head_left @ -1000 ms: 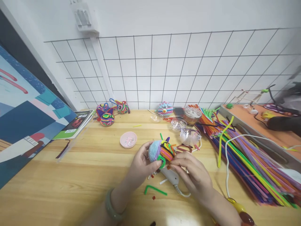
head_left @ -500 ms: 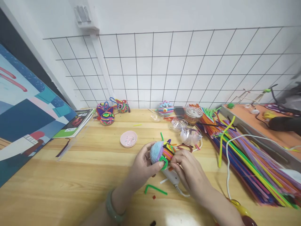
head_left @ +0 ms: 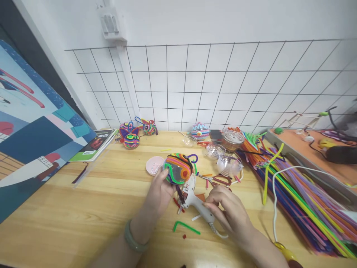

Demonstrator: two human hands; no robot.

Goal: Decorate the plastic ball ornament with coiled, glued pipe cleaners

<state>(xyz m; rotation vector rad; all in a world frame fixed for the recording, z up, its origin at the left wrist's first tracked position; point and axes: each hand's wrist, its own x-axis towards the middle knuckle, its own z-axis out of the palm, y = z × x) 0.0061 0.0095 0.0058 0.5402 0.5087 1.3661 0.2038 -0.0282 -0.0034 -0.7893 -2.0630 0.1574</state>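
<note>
My left hand (head_left: 160, 191) is closed round a ball wrapped in bright pipe cleaners (head_left: 178, 169), held just above the wooden table (head_left: 83, 208) with its green, orange and red face turned towards me. My right hand (head_left: 227, 210) grips the handle of a white hot glue gun (head_left: 195, 201). The gun's nozzle points up at the underside of the ball. A bent green pipe cleaner piece (head_left: 185, 226) and small red scraps lie on the table below my hands.
A big pile of pipe cleaners (head_left: 301, 197) fills the right side, with a white cord (head_left: 275, 201) across it. Clear plastic half-shells (head_left: 227, 163), scissors (head_left: 219, 180), a pink dish (head_left: 154, 165), finished balls (head_left: 131, 139) and a book (head_left: 93, 145) lie behind. A painted board (head_left: 30, 134) leans at the left.
My left hand has turned the ball over, so its coloured face shows instead of the pale blue side. My right hand has left the ball and picked up the glue gun.
</note>
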